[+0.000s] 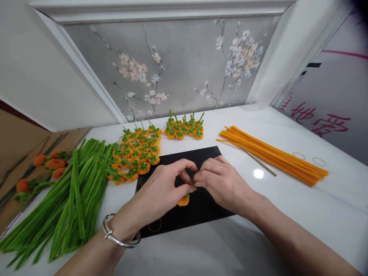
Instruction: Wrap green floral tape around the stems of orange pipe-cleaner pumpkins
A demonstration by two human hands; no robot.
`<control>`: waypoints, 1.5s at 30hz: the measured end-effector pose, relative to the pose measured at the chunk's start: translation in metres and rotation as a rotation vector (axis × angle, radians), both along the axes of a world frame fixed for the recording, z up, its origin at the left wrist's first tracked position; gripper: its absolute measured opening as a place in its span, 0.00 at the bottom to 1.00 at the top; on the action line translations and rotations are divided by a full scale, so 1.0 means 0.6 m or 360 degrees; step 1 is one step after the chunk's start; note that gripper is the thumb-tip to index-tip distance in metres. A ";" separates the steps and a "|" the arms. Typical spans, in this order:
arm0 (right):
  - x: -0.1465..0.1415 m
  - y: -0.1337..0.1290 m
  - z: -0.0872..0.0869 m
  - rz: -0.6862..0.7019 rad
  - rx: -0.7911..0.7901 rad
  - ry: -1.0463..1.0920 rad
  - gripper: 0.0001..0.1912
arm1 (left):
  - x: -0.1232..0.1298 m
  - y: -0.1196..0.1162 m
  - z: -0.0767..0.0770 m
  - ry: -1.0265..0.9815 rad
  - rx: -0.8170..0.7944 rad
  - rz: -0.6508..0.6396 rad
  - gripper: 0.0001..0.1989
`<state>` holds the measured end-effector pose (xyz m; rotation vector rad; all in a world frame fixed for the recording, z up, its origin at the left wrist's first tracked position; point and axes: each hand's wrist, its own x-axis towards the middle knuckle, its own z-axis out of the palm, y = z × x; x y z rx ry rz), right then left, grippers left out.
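Over a black mat (pixel 201 211), the fingertips of both my hands meet. My left hand (pixel 165 182) is closed in a pinch just above a small orange pipe-cleaner pumpkin (pixel 183 201), whose green top is partly under my fingers. My right hand (pixel 217 180) is closed too, fingertips pressed together, with a bit of green pipe cleaner (pixel 204 162) showing at its fingers. What exactly lies between the two sets of fingertips is mostly hidden.
Left of the mat are finished orange pumpkins (pixel 135 153) in rows and loose green pipe cleaners (pixel 83 191). More pumpkins with upright green stems (pixel 184 128) stand behind. Orange pipe cleaners (pixel 273 157) and a thin stick (pixel 261 164) lie right. Larger orange pieces (pixel 55 164) rest far left.
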<state>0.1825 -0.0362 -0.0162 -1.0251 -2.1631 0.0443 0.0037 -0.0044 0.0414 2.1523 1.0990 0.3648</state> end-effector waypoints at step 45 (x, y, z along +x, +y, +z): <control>0.009 -0.002 0.012 0.0167 -0.0105 0.0121 0.13 | -0.007 0.016 0.002 -0.0307 -0.0709 -0.0134 0.12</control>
